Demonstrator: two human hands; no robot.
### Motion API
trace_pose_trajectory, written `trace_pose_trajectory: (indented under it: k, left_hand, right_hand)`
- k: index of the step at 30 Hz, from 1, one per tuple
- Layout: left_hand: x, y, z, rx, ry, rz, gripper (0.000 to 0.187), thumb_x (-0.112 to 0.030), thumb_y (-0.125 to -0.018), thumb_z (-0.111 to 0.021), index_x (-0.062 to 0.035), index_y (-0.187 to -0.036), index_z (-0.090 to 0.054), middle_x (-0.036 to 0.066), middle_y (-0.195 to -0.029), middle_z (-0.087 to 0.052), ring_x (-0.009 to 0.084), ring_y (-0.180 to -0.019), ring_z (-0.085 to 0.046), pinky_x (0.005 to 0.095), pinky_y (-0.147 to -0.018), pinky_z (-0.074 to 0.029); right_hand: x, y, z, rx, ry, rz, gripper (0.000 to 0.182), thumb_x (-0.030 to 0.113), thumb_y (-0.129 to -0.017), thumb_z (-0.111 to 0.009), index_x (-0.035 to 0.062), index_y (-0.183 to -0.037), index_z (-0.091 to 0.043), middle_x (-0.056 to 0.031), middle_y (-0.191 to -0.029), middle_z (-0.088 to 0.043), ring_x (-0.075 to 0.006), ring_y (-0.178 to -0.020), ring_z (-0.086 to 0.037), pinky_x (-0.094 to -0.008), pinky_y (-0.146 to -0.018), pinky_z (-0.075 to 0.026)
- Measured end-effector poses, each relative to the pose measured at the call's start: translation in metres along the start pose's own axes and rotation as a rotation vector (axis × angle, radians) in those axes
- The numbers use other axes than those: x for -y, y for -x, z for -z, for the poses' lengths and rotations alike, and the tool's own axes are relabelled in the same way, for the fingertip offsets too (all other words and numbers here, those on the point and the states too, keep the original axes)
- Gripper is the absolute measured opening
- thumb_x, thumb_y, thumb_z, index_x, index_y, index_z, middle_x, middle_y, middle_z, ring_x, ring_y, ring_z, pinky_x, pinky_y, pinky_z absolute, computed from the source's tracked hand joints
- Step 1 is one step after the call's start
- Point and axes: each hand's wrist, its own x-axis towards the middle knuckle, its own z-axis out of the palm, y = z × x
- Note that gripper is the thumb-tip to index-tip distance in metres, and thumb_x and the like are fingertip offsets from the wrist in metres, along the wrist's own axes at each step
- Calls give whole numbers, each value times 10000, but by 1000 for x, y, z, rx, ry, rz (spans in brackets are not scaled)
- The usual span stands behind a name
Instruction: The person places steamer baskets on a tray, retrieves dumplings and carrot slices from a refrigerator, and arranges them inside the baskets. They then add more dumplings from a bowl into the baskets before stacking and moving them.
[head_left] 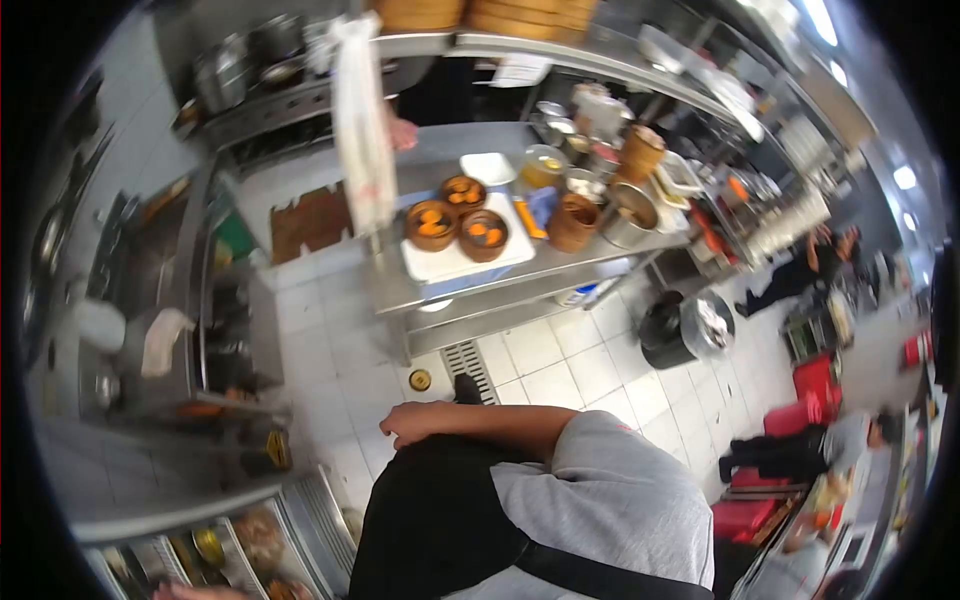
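My right hand (408, 424) hangs in front of the black apron (430, 510), above the tiled floor. Its fingers are loosely bent and apart, with nothing visible in them. At the bottom edge, only a blurred part of my left hand (200, 592) shows, its fingers mostly cut off. It is nearest to an open metal-edged unit (320, 520) with food in its compartments, including a pale brownish heap (258, 537) and something yellow (208, 547). Whether my left hand touches any of it cannot be made out.
A steel counter (400, 293) carries a white tray (430, 266) with several small steamer baskets of orange food. Beside them stand a pot (632, 215) and bowls. A sink unit (150, 270) is left, a black bin (665, 340) right. Two people stand farther right; another person's hand (402, 134) shows behind the counter.
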Motion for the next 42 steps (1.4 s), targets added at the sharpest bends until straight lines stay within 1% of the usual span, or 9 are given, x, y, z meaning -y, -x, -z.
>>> trace_pose_trajectory:
  k: [1, 2, 6, 11, 16, 18, 21, 36, 42]
  left_hand:
    - [-10, 27, -25, 160, 120, 124, 566, -115, -1001, -582, -1, -1498, -336, 241, -1517, -380, 330, -1382, -438, 454, -1132, -412]
    - [-12, 38, -60, 184, 352, 77, 454, -6, -969, -609, 32, -1391, -445, 228, -1341, -542, 289, -1138, -616, 354, -948, -536]
    - [-107, 99, -112, 440, 671, 108, 501, -86, -1015, -520, 6, -1479, -353, 138, -1295, -560, 207, -1042, -586, 303, -819, -482]
    - [-201, 193, -149, 1034, 881, 275, 259, -57, -988, -555, 6, -1236, -598, 109, -1091, -640, 164, -948, -607, 289, -820, -496]
    - [-365, 284, -198, 1582, 953, 317, 313, -54, -953, -610, -45, -1266, -601, 98, -1131, -651, 177, -1028, -640, 307, -787, -527]
    - [-432, 307, -221, 1633, 976, 260, 320, -58, -940, -626, -52, -1260, -607, 100, -1139, -649, 183, -1032, -640, 306, -785, -528]
    - [-510, 330, -249, 1784, 1032, 154, 308, -42, -939, -627, -18, -1245, -609, 111, -1157, -644, 165, -1039, -628, 300, -803, -530]
    - [-643, 370, -367, 1899, 1049, -13, 178, -80, -963, -625, -5, -1123, -652, 27, -939, -664, 86, -819, -568, 257, -731, -481]
    - [-739, 455, -434, 1729, 1121, -388, 294, -57, -886, -655, 16, -1169, -626, 166, -1073, -684, 301, -1021, -639, 383, -877, -506]
  right_hand:
    - [-18, 19, 8, -29, -13, -33, 429, 305, -794, -735, 52, -1131, -657, -205, -1025, -691, -395, -1010, -649, -483, -861, -518]
    - [-36, 30, 9, -54, -21, -62, 427, 309, -801, -732, 53, -1135, -656, -202, -1037, -690, -389, -1021, -648, -477, -869, -516]
    - [-152, 110, 54, -273, -275, -54, 248, 152, -784, -723, 50, -1009, -702, -127, -995, -706, -317, -936, -670, -415, -805, -533]
    - [-298, 281, 194, -999, -59, -432, 210, 117, -737, -724, 57, -937, -703, -83, -823, -708, -204, -758, -669, -368, -722, -542]
    - [-400, 382, 308, -1227, 145, -736, 208, 191, -829, -677, 60, -986, -715, -204, -909, -713, -372, -864, -697, -451, -767, -553]
    - [-462, 379, 325, -1200, 186, -773, 234, 223, -825, -672, 67, -993, -718, -207, -901, -713, -372, -872, -700, -454, -780, -555]
    - [-499, 358, 337, -689, 324, -949, 332, 278, -855, -625, 31, -1058, -715, -213, -996, -721, -354, -927, -708, -442, -842, -565]
    - [-507, 315, 338, -823, 107, -1136, 348, 257, -945, -519, 12, -1147, -662, -171, -1059, -728, -334, -990, -713, -421, -831, -574]
    - [-483, 325, 353, -563, 136, -1063, 314, 259, -927, -579, 51, -1124, -708, -162, -1101, -724, -297, -1033, -707, -398, -822, -581]
